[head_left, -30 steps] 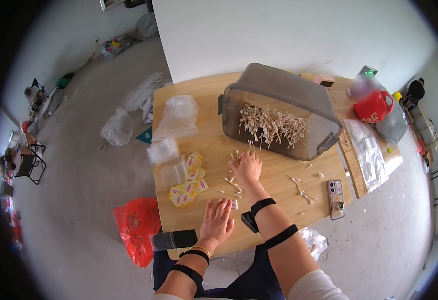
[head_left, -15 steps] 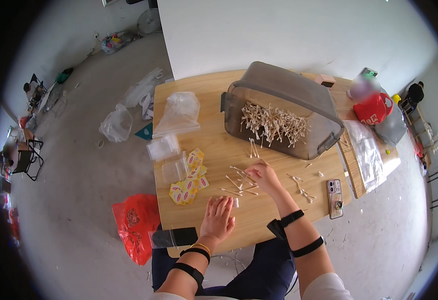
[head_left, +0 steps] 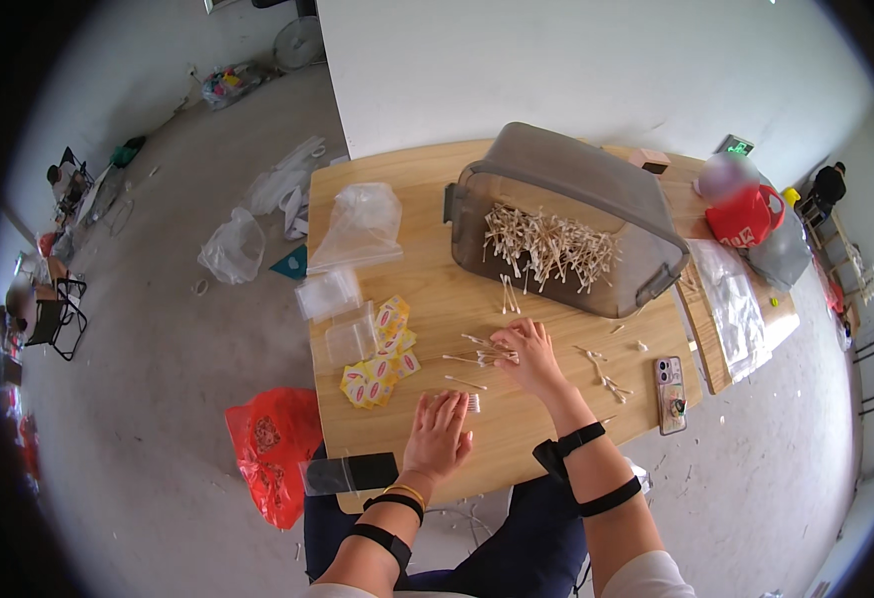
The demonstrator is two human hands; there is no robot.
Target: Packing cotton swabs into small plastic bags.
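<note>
At nine o'clock from the right hand (head_left: pixel 534 361), loose cotton swabs (head_left: pixel 479 356) fan over the table (head_left: pixel 531 458), reaching its bent fingertips; I cannot tell whether these are clamped on any. Toward eight o'clock, the left hand (head_left: pixel 437 436) lies palm down, fingers side by side, beside a row of white swab tips (head_left: pixel 474 403); its grip cannot be told. One stray swab (head_left: pixel 466 382) lies between the hands. Toward half past twelve, a grey see-through tub (head_left: pixel 556 159) rests on its side, mouth facing the person, a heap of swabs (head_left: pixel 546 244) inside; two more swabs (head_left: pixel 510 294) lie just before its rim. Yellow-and-white packets (head_left: pixel 382 367) sit at nine o'clock, with clear plastic boxes (head_left: pixel 350 339) past them and a clear bag (head_left: pixel 365 227) toward ten. At half past three come scattered swabs (head_left: pixel 608 379), then a phone (head_left: pixel 669 396). A black pouch (head_left: pixel 362 472) lies at eight, beside a red bag (head_left: pixel 272 458) beyond the table's edge.
</note>
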